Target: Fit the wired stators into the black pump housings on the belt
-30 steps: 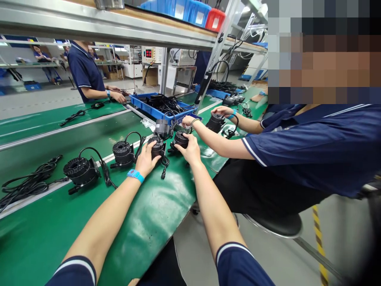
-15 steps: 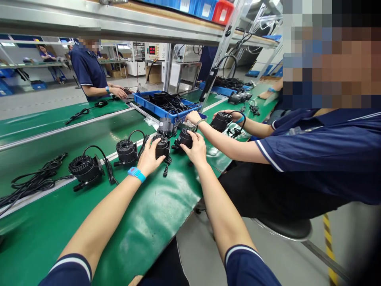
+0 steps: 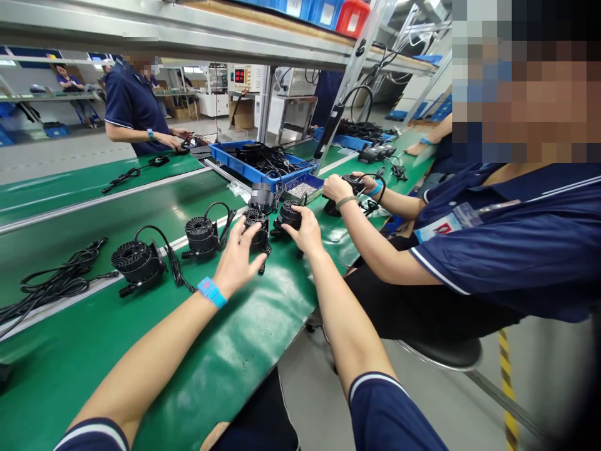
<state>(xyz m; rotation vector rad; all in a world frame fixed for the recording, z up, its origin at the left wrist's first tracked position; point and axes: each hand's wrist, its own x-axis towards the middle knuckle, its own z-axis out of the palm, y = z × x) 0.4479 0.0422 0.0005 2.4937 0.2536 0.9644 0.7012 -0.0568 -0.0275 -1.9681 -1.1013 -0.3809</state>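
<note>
My left hand [image 3: 237, 262] has its fingers spread over the near side of a round black pump [image 3: 257, 220]; whether a fingertip touches it I cannot tell. My right hand [image 3: 307, 233] is curled round the side of a second black pump [image 3: 290, 214], with thumb and fingers on its housing. Behind these two, a grey-black pump [image 3: 261, 196] stands with its cable looped. To the left, a ribbed pump [image 3: 201, 236] and a larger-looking pump [image 3: 138, 262] sit on the green bench mat [image 3: 225, 369], each with a cable.
A co-worker's hands [image 3: 339, 188] hold another pump at right. A small tray of metal parts [image 3: 300, 190] lies beyond my hands, near a blue bin [image 3: 220, 160] of black cables. Coiled cables [image 3: 56, 275] lie left. A metal shelf beam [image 3: 188, 44] crosses overhead.
My left hand has lifted and drawn back slightly from its pump, its fingers spreading. My right hand stays on its pump. The co-worker's hand has moved from the parts tray to their own pump.
</note>
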